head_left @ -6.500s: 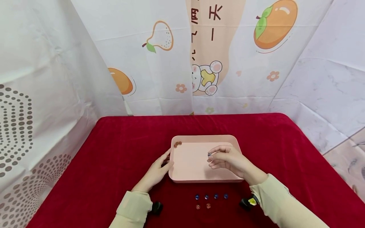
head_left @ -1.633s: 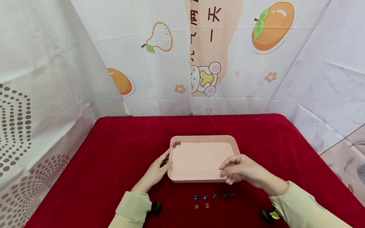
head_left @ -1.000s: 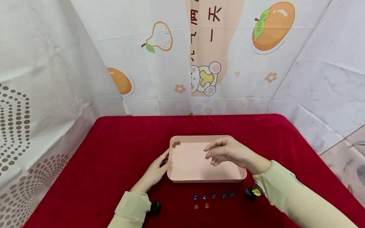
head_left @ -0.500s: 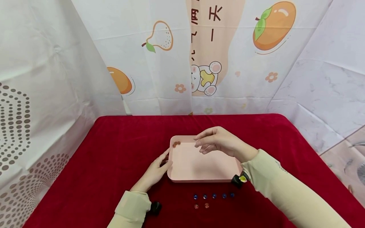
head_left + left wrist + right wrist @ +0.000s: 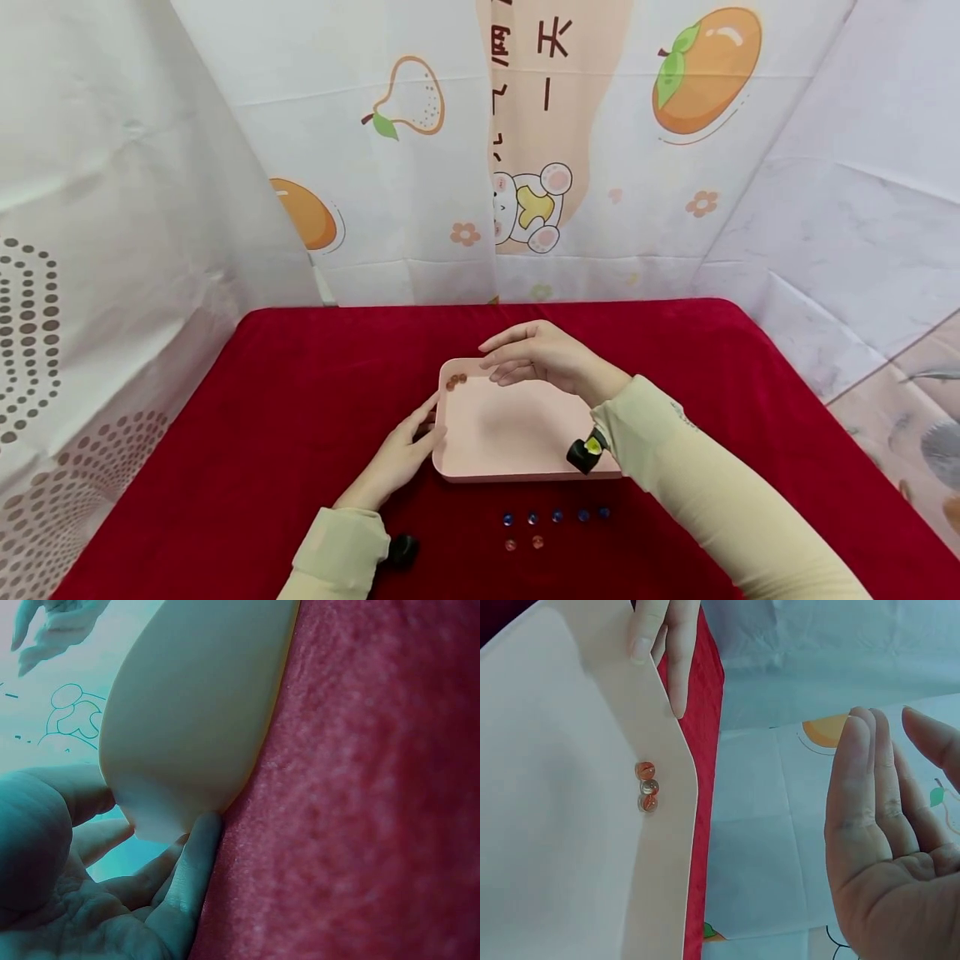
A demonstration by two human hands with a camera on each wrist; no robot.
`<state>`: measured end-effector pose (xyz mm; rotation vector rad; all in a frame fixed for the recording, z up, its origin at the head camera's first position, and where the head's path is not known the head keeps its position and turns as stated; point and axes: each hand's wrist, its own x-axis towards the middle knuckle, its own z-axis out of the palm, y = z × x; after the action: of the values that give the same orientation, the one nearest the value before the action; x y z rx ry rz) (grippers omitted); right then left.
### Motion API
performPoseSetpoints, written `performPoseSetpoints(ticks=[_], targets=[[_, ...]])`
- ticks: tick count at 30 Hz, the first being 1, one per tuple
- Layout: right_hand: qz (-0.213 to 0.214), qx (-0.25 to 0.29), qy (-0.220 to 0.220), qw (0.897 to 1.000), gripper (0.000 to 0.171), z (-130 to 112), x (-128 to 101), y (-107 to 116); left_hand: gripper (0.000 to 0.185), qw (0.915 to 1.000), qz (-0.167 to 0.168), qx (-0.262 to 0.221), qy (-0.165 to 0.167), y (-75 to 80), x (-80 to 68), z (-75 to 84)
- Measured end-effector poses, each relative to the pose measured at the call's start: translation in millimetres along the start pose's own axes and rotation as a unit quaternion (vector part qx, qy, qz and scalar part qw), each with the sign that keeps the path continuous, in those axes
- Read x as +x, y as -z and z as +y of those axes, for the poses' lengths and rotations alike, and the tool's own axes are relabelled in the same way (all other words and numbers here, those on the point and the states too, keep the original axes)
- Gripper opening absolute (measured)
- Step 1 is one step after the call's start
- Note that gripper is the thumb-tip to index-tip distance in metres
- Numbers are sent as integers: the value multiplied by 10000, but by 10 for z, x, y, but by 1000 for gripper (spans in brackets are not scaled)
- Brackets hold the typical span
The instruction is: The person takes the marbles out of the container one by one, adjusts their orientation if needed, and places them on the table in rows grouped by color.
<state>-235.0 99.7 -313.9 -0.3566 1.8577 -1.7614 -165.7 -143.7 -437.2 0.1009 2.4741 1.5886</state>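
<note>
A pale pink tray lies on the red cloth. My left hand holds its left side, the thumb over the rim and the fingers along the outer wall; the left wrist view shows these fingers against the tray's corner. Three orange marbles sit together inside the far left corner. My right hand hovers over the far part of the tray with nothing in it, fingers loosely extended towards those marbles. It hides the tray's far right part in the head view.
In front of the tray lies a row of several blue marbles. Two orange marbles lie nearer, below the row's left part. A printed curtain hangs behind the red-covered table.
The blue marble my right hand pinched earlier has left it, and the blue row has gained one at its right end. That hand then moved away and left over the tray.
</note>
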Motion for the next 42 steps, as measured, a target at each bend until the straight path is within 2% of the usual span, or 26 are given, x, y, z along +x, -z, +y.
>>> performPoseSetpoints(ticks=[18,24,42], targets=[[-74,205,-7,9998,35,112,138,-72,58,10000,88,6,-44,24,-7,-30],[-4,255,-63,9997,35,155,176,-52,57,9999,59,-9,-161,15,10,-25],[106,227,-430,9988,36,456,576,-69,57,9996,105,-81,-236,41,8,2]])
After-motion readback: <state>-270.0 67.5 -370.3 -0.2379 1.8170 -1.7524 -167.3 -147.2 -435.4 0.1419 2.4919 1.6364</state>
